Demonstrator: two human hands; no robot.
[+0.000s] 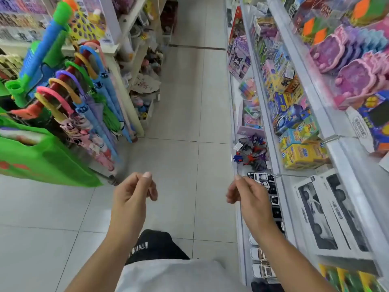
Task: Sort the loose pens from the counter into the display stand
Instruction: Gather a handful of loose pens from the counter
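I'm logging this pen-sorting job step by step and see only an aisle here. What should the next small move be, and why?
Probably keep walking along the aisle to find the counter. Both the left hand and the right hand hold nothing, fingers loosely curled, and no pens or display stand show, only umbrellas on the left and toy shelves on the right.

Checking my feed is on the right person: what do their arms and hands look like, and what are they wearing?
Both forearms are bare, with no sleeve reaching into view. The left hand and right hand wear no gloves, and no rings, watch or bracelet show. The fingers have short, unpainted nails. Lower in the view are a white shirt and a black garment with white markings, too blurred to read.
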